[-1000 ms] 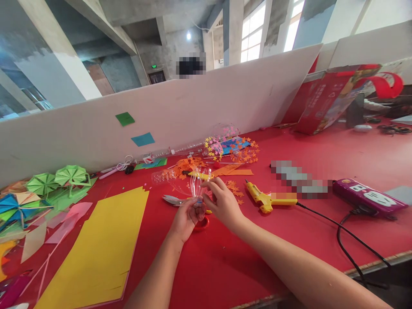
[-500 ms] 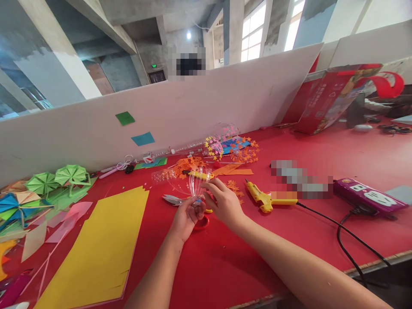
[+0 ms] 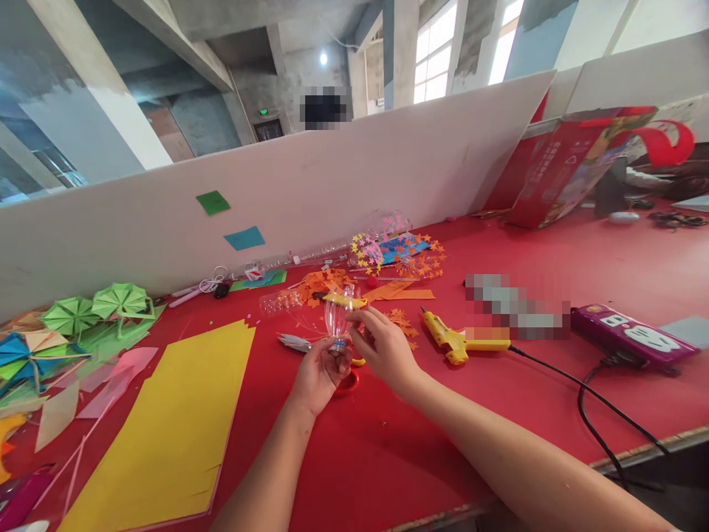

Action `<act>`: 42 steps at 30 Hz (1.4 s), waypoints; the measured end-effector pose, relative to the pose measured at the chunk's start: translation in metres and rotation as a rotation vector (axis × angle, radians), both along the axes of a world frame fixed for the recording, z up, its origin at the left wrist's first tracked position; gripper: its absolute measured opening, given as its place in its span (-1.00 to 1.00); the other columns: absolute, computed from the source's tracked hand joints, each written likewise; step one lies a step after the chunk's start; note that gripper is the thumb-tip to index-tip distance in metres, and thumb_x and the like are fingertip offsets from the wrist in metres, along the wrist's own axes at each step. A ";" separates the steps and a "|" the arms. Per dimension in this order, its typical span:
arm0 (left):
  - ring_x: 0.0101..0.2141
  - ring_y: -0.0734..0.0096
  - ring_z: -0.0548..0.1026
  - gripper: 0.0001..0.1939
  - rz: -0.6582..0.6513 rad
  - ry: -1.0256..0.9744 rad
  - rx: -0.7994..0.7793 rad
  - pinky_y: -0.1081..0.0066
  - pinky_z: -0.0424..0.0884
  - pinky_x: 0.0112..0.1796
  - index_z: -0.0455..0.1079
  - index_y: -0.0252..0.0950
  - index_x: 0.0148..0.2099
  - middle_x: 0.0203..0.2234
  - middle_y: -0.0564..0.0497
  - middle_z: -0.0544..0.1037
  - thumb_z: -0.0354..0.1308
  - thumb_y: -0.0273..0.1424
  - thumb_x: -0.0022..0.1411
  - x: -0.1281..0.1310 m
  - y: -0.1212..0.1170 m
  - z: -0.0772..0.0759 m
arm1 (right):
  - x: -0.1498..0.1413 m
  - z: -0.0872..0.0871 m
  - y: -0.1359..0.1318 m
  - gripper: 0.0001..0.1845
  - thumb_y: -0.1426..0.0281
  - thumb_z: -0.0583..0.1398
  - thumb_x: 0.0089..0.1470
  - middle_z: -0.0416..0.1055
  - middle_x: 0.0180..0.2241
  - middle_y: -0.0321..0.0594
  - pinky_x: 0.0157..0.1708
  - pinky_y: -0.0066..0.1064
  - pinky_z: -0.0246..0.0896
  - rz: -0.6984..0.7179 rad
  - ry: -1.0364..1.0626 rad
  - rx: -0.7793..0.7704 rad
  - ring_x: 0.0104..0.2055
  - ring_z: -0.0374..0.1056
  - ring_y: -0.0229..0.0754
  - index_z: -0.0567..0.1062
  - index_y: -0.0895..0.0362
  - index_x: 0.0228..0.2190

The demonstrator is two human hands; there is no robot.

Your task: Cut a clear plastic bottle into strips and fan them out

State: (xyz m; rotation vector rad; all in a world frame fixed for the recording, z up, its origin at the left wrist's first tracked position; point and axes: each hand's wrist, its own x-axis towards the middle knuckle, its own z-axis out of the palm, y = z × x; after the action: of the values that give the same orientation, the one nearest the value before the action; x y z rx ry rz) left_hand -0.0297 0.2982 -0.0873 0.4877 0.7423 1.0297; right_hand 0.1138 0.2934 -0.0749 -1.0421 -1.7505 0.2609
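My left hand (image 3: 320, 373) is closed round the neck of a clear plastic bottle top (image 3: 337, 316) cut into thin strips, held upright just above the red table (image 3: 498, 384). My right hand (image 3: 383, 349) pinches one of the strips at the piece's right side with thumb and forefinger. Scissors (image 3: 296, 342) with a red handle loop lie on the table right behind and under my hands. A yellow glue gun (image 3: 451, 340) rests a hand's width to the right.
A large yellow paper sheet (image 3: 166, 428) lies left. Folded green paper fans (image 3: 100, 307) sit far left. Star-covered bottles and orange cut-outs (image 3: 399, 255) stand behind. A purple power strip (image 3: 631, 336) and black cable (image 3: 603, 399) lie right. A white partition (image 3: 332, 177) walls the back.
My right fingers have shifted slightly along the plastic strips; the view has tilted a little. The left hand keeps the same hold.
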 end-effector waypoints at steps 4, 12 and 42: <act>-0.70 0.59 0.32 -0.81 -0.016 -0.015 -0.015 0.56 0.27 -0.59 0.38 -0.38 -0.50 -0.67 -0.01 0.46 0.06 -0.46 0.13 0.000 0.000 0.000 | 0.000 0.000 0.001 -0.84 0.49 0.09 0.10 0.40 -0.36 -0.19 -0.48 -0.46 0.19 0.013 0.020 -0.047 -0.50 0.29 -0.26 0.46 0.13 -0.31; -0.63 0.53 0.40 -0.84 -0.035 -0.038 0.011 0.57 0.25 -0.61 0.44 -0.40 -0.44 -0.64 -0.02 0.49 0.09 -0.46 0.12 0.000 0.001 -0.005 | -0.001 0.000 0.006 -0.81 0.49 0.09 0.07 0.38 -0.47 -0.26 -0.44 -0.43 0.18 -0.005 0.070 -0.132 -0.51 0.25 -0.23 0.47 0.14 -0.27; -0.70 0.55 0.37 -0.69 -0.012 -0.074 0.019 0.53 0.35 -0.57 0.33 -0.39 -0.52 -0.72 0.03 0.42 0.00 -0.45 0.27 0.002 -0.001 -0.002 | -0.001 -0.004 -0.002 -0.81 0.48 0.11 0.15 0.34 -0.16 -0.06 -0.48 -0.44 0.16 0.006 -0.107 0.227 -0.45 0.24 -0.28 0.46 0.15 -0.47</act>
State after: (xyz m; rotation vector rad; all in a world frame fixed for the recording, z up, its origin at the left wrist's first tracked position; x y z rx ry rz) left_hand -0.0275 0.2971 -0.0895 0.4671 0.6634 1.0388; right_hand 0.1127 0.2911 -0.0787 -0.8999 -1.8305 0.0084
